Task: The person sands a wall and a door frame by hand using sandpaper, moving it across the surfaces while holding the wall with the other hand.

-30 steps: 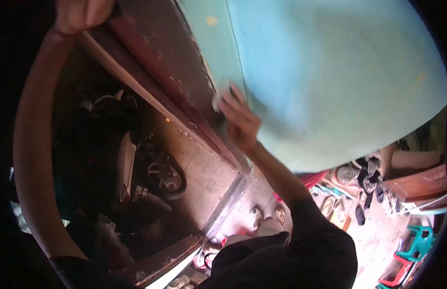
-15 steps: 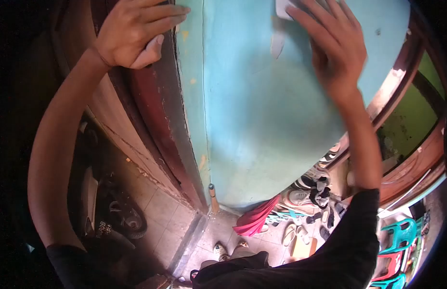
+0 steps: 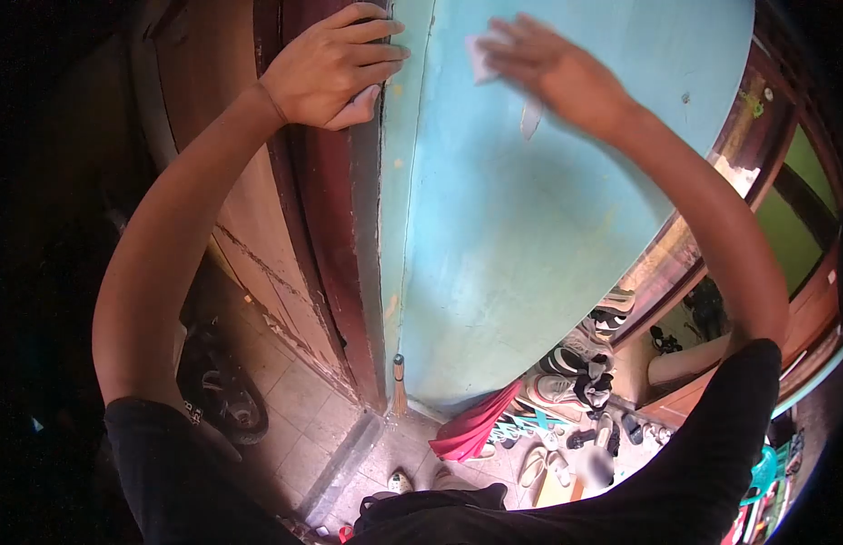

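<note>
My right hand point(image 3: 557, 77) is blurred by motion and presses a small white folded piece point(image 3: 480, 59), like paper or cloth, flat on the turquoise wall point(image 3: 512, 245). Just below that hand, a grey pointed mark point(image 3: 530, 120) shows on the paint. My left hand point(image 3: 335, 68) rests on the dark door frame point(image 3: 367, 200), its fingers stretched over the edge to the wall and its thumb lower down. Nothing shows in the left hand.
A small brush point(image 3: 399, 386) stands in the corner at the wall's foot. Beside it are a red cloth point(image 3: 476, 427) and a row of shoes point(image 3: 557, 391). A window frame point(image 3: 775, 173) is on the right. A motorcycle wheel point(image 3: 244, 409) sits in shadow at left.
My right hand has swept left and slightly down across the wall with the white piece. The left hand stays on the frame while the whole view shifts.
</note>
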Available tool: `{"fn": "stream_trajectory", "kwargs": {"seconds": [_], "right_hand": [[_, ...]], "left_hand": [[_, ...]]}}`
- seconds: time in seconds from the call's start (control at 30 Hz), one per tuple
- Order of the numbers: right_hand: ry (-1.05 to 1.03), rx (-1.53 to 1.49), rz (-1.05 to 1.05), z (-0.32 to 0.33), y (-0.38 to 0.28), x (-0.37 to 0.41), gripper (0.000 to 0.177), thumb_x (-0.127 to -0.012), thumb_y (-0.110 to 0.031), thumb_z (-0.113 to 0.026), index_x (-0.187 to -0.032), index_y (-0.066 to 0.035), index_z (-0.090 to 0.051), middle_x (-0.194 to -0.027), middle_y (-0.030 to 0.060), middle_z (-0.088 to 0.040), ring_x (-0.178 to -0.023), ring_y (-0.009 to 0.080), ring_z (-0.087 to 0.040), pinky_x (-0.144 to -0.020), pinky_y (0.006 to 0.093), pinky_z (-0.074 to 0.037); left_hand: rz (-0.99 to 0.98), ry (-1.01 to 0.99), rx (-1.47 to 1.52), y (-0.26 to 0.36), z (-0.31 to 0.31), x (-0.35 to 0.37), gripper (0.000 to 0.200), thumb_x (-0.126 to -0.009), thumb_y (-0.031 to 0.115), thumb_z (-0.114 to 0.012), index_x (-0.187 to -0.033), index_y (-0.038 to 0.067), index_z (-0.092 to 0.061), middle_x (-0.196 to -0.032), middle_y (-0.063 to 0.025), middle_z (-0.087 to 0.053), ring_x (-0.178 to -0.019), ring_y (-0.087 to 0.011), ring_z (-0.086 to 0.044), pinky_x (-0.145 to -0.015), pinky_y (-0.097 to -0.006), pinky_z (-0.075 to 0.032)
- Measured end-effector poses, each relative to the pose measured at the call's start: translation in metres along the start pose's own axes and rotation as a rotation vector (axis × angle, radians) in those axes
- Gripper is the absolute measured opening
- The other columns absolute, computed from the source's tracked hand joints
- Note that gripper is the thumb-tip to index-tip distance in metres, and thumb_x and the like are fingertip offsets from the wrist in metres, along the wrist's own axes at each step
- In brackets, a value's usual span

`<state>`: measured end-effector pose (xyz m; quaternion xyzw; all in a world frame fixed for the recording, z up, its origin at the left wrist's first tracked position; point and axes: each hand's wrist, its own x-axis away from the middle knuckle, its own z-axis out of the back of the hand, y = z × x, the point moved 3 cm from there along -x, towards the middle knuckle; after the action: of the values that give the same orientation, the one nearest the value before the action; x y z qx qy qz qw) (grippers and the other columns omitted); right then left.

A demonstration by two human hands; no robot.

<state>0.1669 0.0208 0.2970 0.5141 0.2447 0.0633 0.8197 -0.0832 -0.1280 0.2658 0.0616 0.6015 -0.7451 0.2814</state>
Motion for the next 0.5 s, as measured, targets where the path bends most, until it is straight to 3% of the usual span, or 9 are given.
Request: {"fn": "stream_trajectory", "kwargs": {"seconds": [0.1,0.17,0.2,0.27,0.3,0.43,0.47,0.5], "right_hand": [[-0.052,0.078,0.012,0.000,-0.009,-0.025,0.040,-0.092,-0.001,-0.062,-0.129,-0.013,-0.070,-0.150,0.0037,-0.059,-0.144,0.0250,-0.049,-0.124,0.0409,-0.037],[0.088,-0.020,-0.261,0.021,0.012,-0.046,0.021,-0.096,-0.011,-0.065,-0.114,-0.008,-0.076,-0.143,0.0123,-0.064,-0.143,0.0322,-0.051,-0.124,0.0540,-0.033],[0.088,-0.023,-0.257,0.012,0.011,-0.046,0.021,-0.096,-0.011,-0.065,-0.114,-0.008,-0.076,-0.143,0.0123,-0.064,-0.143,0.0322,-0.051,-0.124,0.0540,-0.033],[0.092,-0.086,-0.305,-0.019,0.004,-0.040,0.037,-0.092,-0.006,-0.064,-0.127,-0.014,-0.071,-0.149,0.0022,-0.059,-0.144,0.0242,-0.049,-0.126,0.0410,-0.034],[0.058,0.138,-0.043,-0.021,-0.011,-0.039,0.036,-0.091,-0.008,-0.065,-0.126,-0.014,-0.072,-0.148,0.0022,-0.061,-0.142,0.0251,-0.051,-0.123,0.0406,-0.038],[0.090,0.055,-0.128,-0.004,0.001,-0.047,0.038,-0.090,-0.006,-0.065,-0.126,-0.014,-0.072,-0.148,0.0019,-0.061,-0.142,0.0253,-0.051,-0.121,0.0412,-0.040],[0.110,-0.030,-0.259,0.015,0.009,-0.055,0.020,-0.096,-0.010,-0.064,-0.112,-0.007,-0.077,-0.142,0.0135,-0.064,-0.142,0.0330,-0.053,-0.124,0.0542,-0.034],[0.160,-0.002,-0.289,0.018,0.012,-0.056,0.021,-0.097,-0.009,-0.064,-0.112,-0.006,-0.077,-0.142,0.0139,-0.065,-0.141,0.0334,-0.054,-0.124,0.0544,-0.034]], "left_hand": [[0.005,0.008,-0.009,0.001,-0.001,0.000,0.046,-0.077,0.018,-0.053,-0.116,0.001,-0.072,-0.132,-0.0126,-0.068,-0.135,-0.0330,-0.055,-0.120,-0.0539,-0.036],[0.009,0.018,-0.008,0.002,0.000,0.000,0.046,-0.077,0.018,-0.054,-0.116,0.001,-0.072,-0.132,-0.0122,-0.068,-0.135,-0.0327,-0.055,-0.121,-0.0538,-0.036],[0.012,0.009,-0.006,0.002,0.000,0.000,0.046,-0.077,0.018,-0.054,-0.116,0.001,-0.072,-0.132,-0.0120,-0.068,-0.135,-0.0325,-0.055,-0.120,-0.0535,-0.036],[0.020,-0.006,-0.007,0.001,-0.001,0.001,0.046,-0.077,0.018,-0.055,-0.116,0.001,-0.072,-0.132,-0.0119,-0.068,-0.136,-0.0322,-0.054,-0.120,-0.0533,-0.036],[0.013,0.011,0.003,0.001,-0.001,0.001,0.046,-0.077,0.018,-0.055,-0.116,0.001,-0.071,-0.133,-0.0118,-0.068,-0.136,-0.0321,-0.054,-0.120,-0.0532,-0.036],[0.009,0.020,0.027,0.001,0.000,0.000,0.045,-0.077,0.019,-0.054,-0.115,0.000,-0.071,-0.132,-0.0118,-0.068,-0.136,-0.0321,-0.054,-0.120,-0.0530,-0.037],[0.010,0.022,0.029,0.001,0.001,-0.002,0.045,-0.077,0.019,-0.054,-0.115,0.000,-0.071,-0.132,-0.0118,-0.068,-0.136,-0.0321,-0.054,-0.120,-0.0530,-0.037],[0.002,0.046,0.074,0.000,0.005,-0.007,0.042,-0.081,0.025,-0.054,-0.107,-0.001,-0.074,-0.120,-0.0157,-0.071,-0.125,-0.0340,-0.059,-0.113,-0.0530,-0.040]]}}
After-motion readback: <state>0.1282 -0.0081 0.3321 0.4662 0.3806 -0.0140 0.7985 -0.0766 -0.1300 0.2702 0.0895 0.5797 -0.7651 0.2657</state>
